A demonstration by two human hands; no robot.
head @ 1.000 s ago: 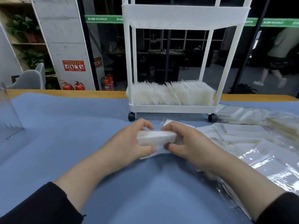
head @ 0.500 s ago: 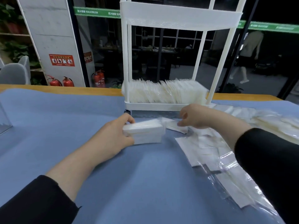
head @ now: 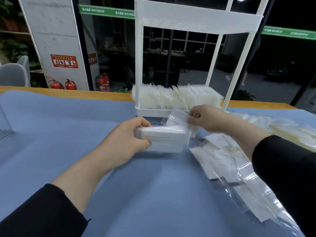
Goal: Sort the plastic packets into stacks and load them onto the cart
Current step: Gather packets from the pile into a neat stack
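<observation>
My left hand (head: 127, 136) grips the left end of a neat white stack of plastic packets (head: 165, 140) resting on the blue table cover. My right hand (head: 207, 119) pinches a single clear packet (head: 178, 119) by its right edge, holding it just above the stack's far side. The white cart (head: 153, 112) stands directly behind, its lowest shelf filled with several upright rows of packets (head: 177, 98). Loose packets (head: 227, 159) lie scattered on the cover to the right, under my right forearm.
A higher cart shelf (head: 196, 19) spans the top of the view. More loose packets (head: 290, 132) pile at the far right. A clear acrylic stand (head: 5, 124) sits at the left edge. The wooden table edge (head: 68, 93) runs behind the blue cover.
My right hand let go of the stack, reached right, picked up one packet and now carries it back over the stack. My left hand keeps its hold and the stack has shifted slightly forward.
</observation>
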